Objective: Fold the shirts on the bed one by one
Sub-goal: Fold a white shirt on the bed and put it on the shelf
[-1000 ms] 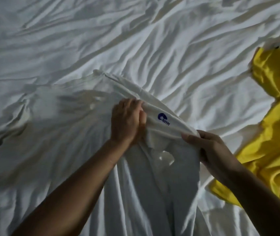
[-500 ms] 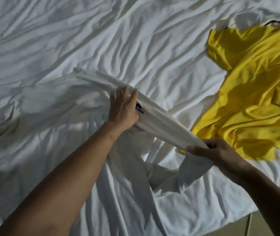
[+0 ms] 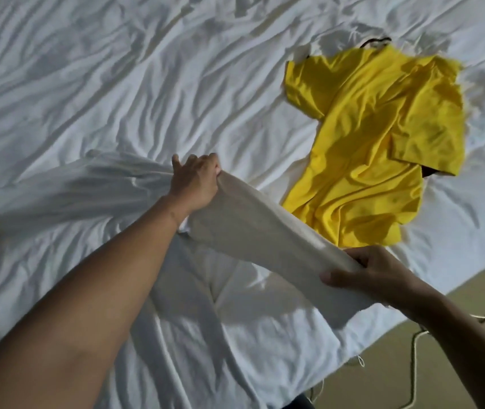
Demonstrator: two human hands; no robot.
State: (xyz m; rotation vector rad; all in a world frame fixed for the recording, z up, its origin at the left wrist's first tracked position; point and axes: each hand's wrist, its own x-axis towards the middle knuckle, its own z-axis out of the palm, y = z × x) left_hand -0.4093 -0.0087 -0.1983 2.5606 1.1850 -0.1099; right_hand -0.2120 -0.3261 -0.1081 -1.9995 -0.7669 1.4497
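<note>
Bed (image 3: 117,84): white sheet, heavily creased, fills most of the view. Its near right edge runs diagonally, with floor (image 3: 397,379) beyond it.

White shirt (image 3: 264,231): lies on the near-centre part of the bed. One part is lifted off the sheet and pulled into a taut band between the two hands. The rest trails flat and rumpled to the left and toward the near edge. It is hard to separate from the sheet where both are white.

Yellow shirt (image 3: 368,137): lies crumpled on the bed, right of centre, unfolded, with dark trim at the collar. Its lower hem sits just behind the stretched band.

Left hand (image 3: 195,181): fingers curled over the far end of the band, gripping the cloth.

Right hand (image 3: 374,273): grips the near end, thumb under, fingers wrapped over the top.

Cord (image 3: 412,358): thin, pale, loose on the floor at lower right.
</note>
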